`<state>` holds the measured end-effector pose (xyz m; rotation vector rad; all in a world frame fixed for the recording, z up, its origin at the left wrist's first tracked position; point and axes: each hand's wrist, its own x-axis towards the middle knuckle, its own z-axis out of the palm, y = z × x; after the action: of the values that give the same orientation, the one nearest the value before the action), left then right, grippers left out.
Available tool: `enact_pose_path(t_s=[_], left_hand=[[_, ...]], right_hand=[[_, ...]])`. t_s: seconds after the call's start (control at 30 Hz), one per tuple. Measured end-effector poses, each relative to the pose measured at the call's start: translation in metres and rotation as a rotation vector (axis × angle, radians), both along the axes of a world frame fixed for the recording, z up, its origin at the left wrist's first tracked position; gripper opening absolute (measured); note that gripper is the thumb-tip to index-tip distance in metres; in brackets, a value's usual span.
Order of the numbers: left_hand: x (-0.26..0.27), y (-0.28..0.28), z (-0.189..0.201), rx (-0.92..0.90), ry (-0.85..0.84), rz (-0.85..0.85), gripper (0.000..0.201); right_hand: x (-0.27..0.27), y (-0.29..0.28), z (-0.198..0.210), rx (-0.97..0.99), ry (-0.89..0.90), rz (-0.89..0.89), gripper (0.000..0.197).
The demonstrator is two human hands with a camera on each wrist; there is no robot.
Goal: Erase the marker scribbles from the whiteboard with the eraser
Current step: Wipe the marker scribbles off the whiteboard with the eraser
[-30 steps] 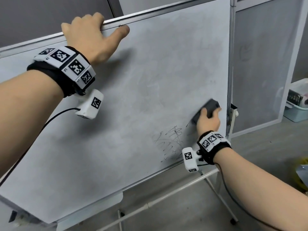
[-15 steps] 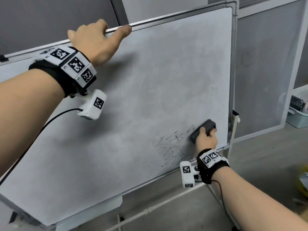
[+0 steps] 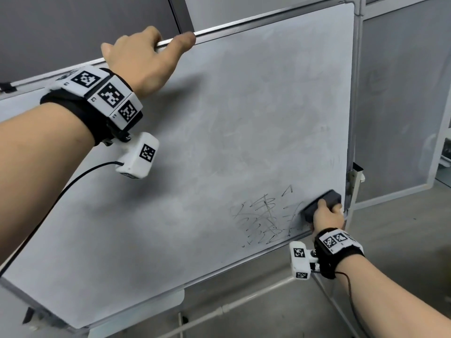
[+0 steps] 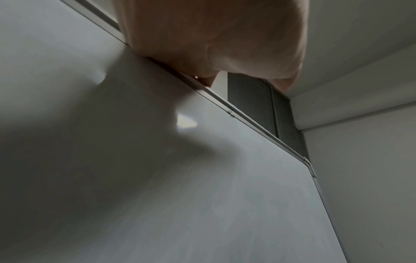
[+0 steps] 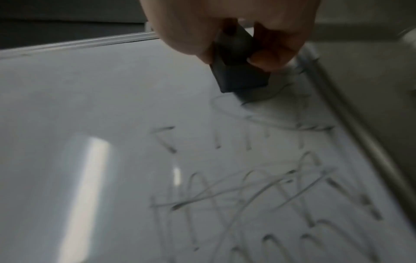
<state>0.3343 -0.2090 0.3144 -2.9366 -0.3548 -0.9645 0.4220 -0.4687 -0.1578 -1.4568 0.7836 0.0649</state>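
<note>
The left hand (image 3: 144,57) hooks its fingers over the top rail of the whiteboard (image 3: 219,118), thumb laid along the rail, steadying the board; below and right of that hold the surface shows only faint grey smears.

Further right, the marker scribbles (image 3: 263,220) sit just left of the right hand (image 3: 328,217), which is clamped round the dark eraser (image 3: 322,203), thumb on one side and fingers on the other, its face against the board. In the last second the eraser has come down the right edge from higher up to the level of the scribbles, so the wiping now reaches the ink itself; most marks remain.

Right of the grip the frame is close, and the bottom rail lies just under it. Open room lies leftward, across the scribbles.
</note>
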Motion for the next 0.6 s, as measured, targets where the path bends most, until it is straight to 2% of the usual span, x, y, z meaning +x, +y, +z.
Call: enact_pose_path(t_s=[0.03,0.07,0.13,0.23,0.27,0.33,0.37,0.4,0.47,0.5,0.6], left_hand=[[0.000,0.000,0.000,0.000,-0.001,0.001,0.086],[-0.001,0.001,0.000,0.001,-0.003,0.000,0.086],[-0.002,0.001,0.001,0.006,-0.010,0.000,0.085],[-0.003,0.000,0.000,0.002,-0.021,-0.012,0.085],[-0.003,-0.001,0.000,0.004,-0.021,-0.012,0.085],[-0.003,-0.003,0.000,0.007,-0.012,-0.007,0.087],[-0.002,-0.005,0.000,0.007,-0.009,-0.006,0.086],[-0.002,-0.005,0.000,0.008,-0.007,-0.005,0.085],[-0.003,-0.003,0.000,0.012,-0.009,-0.004,0.083],[-0.005,-0.001,0.000,0.014,-0.011,-0.003,0.083],[-0.007,-0.001,0.001,0.008,-0.005,-0.006,0.082]], right_hand=[[-0.022,0.006,0.048,0.014,-0.037,0.006,0.081],[-0.028,0.006,0.062,0.003,-0.021,0.016,0.076],[-0.023,0.000,0.029,-0.035,0.039,0.039,0.078],[0.017,-0.016,-0.071,-0.024,0.102,-0.015,0.098],[0.016,-0.013,-0.063,0.002,0.085,-0.034,0.095],[-0.020,0.005,0.018,0.017,-0.002,-0.038,0.077],[-0.031,0.015,0.049,0.018,-0.093,-0.038,0.070],[-0.038,0.025,0.063,0.031,-0.174,-0.051,0.067],[-0.048,0.046,0.074,0.036,-0.322,-0.006,0.069],[-0.053,0.054,0.073,0.017,-0.340,0.021,0.071],[-0.068,0.064,0.058,-0.034,-0.257,0.075,0.076]])
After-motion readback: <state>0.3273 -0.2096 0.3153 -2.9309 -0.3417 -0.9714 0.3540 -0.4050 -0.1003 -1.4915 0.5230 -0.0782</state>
